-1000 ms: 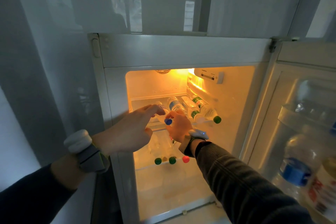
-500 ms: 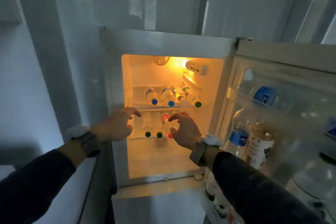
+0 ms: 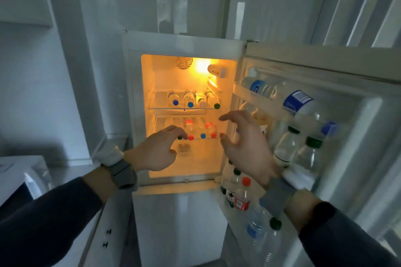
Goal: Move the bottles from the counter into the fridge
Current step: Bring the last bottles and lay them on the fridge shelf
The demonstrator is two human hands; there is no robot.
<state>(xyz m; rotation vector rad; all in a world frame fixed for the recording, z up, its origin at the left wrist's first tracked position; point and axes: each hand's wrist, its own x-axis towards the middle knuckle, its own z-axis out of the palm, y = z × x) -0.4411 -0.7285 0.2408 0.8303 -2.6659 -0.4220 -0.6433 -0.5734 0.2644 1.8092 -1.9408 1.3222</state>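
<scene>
Plastic bottles (image 3: 191, 102) on fridge (image 3: 184, 43) shelves | beyond both hands | left hand (image 3: 155, 151), right hand (image 3: 245, 147) empty, fingers spread

Behind the left hand (image 3: 155, 151), part of the lower shelf (image 3: 195, 139) hidden, with only a sliver of a green cap (image 3: 179, 137) peeking past the fingers. Behind the right hand (image 3: 245, 147), some door bottles (image 3: 290, 147) partly covered. Labels on the upper shelf bottles (image 3: 191, 99) too small and washed out by the orange light to read. Door-rack bottles lower right (image 3: 263, 243) blurred and cut off at the bottom edge. Fridge door (image 3: 368, 115) cropped at the right edge; both sleeves cropped at the bottom. Appliance (image 3: 23, 178) far left cut off, kind unclear
</scene>
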